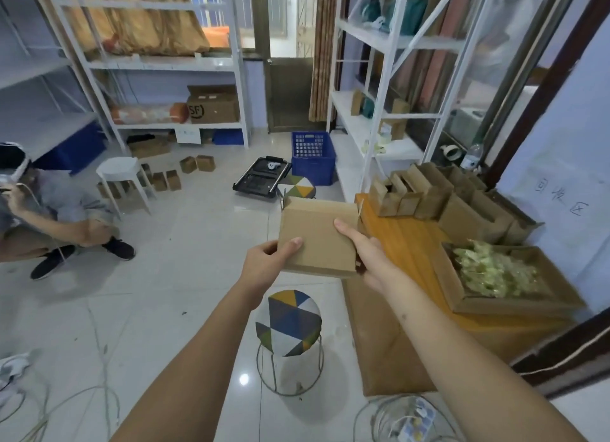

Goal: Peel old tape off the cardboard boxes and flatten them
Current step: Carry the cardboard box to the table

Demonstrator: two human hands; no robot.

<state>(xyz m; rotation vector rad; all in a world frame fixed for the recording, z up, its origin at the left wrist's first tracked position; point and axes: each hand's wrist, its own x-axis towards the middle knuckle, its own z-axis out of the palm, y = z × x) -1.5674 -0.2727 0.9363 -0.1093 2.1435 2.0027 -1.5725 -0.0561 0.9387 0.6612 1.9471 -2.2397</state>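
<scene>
I hold a small brown cardboard box (317, 235) out in front of me, above the floor. My left hand (269, 265) grips its lower left corner, thumb on the top face. My right hand (366, 253) grips its right side, thumb lying across the top and fingers underneath. A thin strip of tape (359, 210) sticks up at the box's upper right corner. More small cardboard boxes (416, 194) stand in a group on the orange table (406, 243) to the right.
A patterned stool (288, 322) stands right below the box. An open carton of crumpled yellowish tape (495, 273) sits on the table. A person crouches at left (49, 210) by a white stool (122, 171) and several small boxes. Blue crate (312, 157), white shelving, cables on floor.
</scene>
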